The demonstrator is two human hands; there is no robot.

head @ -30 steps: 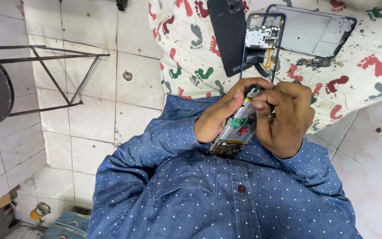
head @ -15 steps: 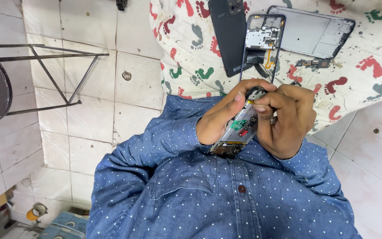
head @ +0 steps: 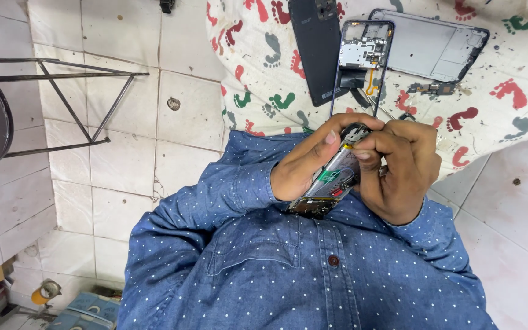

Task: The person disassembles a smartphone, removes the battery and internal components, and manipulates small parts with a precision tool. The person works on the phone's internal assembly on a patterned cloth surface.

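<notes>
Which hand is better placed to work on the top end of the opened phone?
Probably the right hand: its fingertips already pinch the opened phone at its top end, while the left hand cradles its side.

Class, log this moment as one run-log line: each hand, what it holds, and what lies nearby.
left hand: grips opened phone | right hand: fingertips pinch its top end | nearby: dismantled phone parts on footprint cloth

I wear a blue shirt (head: 288,275) with lots of tiny white dots all over it. It has long sleeves (head: 215,195) that go down to my wrists, with a cuff at each end. A line of stitching runs down the front, and there is one small dark red button (head: 333,261) on it. My left hand (head: 305,160) and my right hand (head: 398,168) are bare, with no rings and no gloves.
</notes>
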